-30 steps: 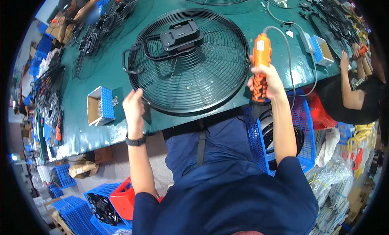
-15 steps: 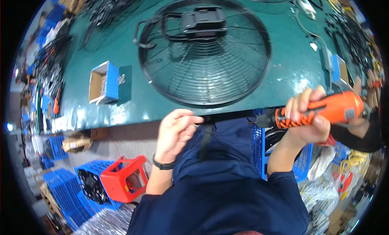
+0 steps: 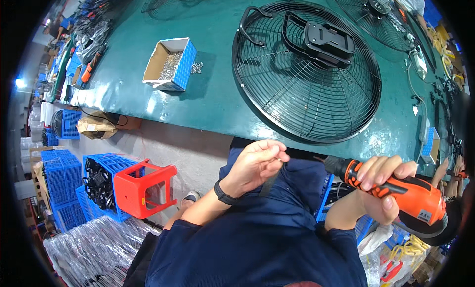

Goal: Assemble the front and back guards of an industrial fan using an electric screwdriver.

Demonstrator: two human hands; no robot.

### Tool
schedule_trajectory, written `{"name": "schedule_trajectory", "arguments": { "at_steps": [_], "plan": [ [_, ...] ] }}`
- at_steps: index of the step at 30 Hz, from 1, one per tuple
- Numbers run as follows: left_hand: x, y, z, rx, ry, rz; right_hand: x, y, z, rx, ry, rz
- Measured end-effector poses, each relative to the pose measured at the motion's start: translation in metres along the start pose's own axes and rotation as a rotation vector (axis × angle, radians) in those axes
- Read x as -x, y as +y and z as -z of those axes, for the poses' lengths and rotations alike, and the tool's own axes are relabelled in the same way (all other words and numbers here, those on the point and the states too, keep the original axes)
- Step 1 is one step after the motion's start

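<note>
In my right hand [image 3: 381, 183] is an orange and black power screwdriver [image 3: 413, 195], its bit pointing left and slightly away from me. My left hand [image 3: 257, 165] is closed in a pinch on a tiny metal piece that looks like a screw [image 3: 280, 159], a short gap from the bit. Both hands are in front of the table's near edge. Beyond them a round black fan guard [image 3: 307, 106] lies on the table, with a black plastic box [image 3: 329, 42] on its upper part and a curved black handle [image 3: 246, 22] at its far left rim.
An open blue and white box [image 3: 185, 64] of small screws stands on the green table [image 3: 133, 91], with loose screws [image 3: 197, 67] beside it. Another fan guard [image 3: 368, 14] lies at the far right. Down left are a red stool [image 3: 141, 188] and blue crates [image 3: 62, 178].
The view has swung left, so the fan guard and table appear further right. My left hand's pinch has turned toward the bit, and the screwdriver has tilted, its bit now pointing more upward in the picture.
</note>
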State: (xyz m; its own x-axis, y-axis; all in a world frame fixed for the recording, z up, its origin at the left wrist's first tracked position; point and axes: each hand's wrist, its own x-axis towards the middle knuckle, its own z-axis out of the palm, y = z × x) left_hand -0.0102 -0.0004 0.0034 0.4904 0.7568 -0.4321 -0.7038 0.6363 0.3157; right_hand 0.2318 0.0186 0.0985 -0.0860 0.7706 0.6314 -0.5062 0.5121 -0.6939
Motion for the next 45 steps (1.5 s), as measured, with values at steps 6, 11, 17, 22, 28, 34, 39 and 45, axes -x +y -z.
{"name": "schedule_trajectory", "arguments": {
  "at_steps": [6, 11, 17, 22, 28, 34, 39, 45],
  "plan": [
    [0.003, 0.01, 0.016, 0.068, -0.058, 0.018, -0.001, 0.001, -0.002, 0.001, 0.01, -0.028],
    [-0.001, -0.004, 0.03, 0.071, -0.147, 0.21, 0.004, -0.01, 0.009, 0.049, -0.069, -0.053],
    [-0.032, -0.055, 0.045, -0.864, -0.195, 0.299, 0.011, -0.015, 0.014, 0.021, -0.081, -0.064],
    [-0.037, -0.091, 0.058, -1.835, -0.274, -0.052, 0.016, -0.021, 0.011, 0.017, -0.024, -0.072],
    [-0.05, -0.105, 0.055, -1.966, -0.303, -0.104, 0.019, -0.024, 0.009, 0.053, 0.026, -0.027],
    [-0.055, -0.114, 0.053, -2.016, -0.342, -0.037, 0.024, -0.032, 0.01, 0.058, 0.053, 0.008],
    [-0.055, -0.098, 0.047, -1.847, -0.272, 0.113, 0.027, -0.038, 0.008, 0.085, 0.095, 0.041],
    [-0.036, -0.038, 0.021, -0.504, -0.236, 0.258, 0.025, -0.031, 0.001, 0.04, 0.131, 0.04]
  ]
}}
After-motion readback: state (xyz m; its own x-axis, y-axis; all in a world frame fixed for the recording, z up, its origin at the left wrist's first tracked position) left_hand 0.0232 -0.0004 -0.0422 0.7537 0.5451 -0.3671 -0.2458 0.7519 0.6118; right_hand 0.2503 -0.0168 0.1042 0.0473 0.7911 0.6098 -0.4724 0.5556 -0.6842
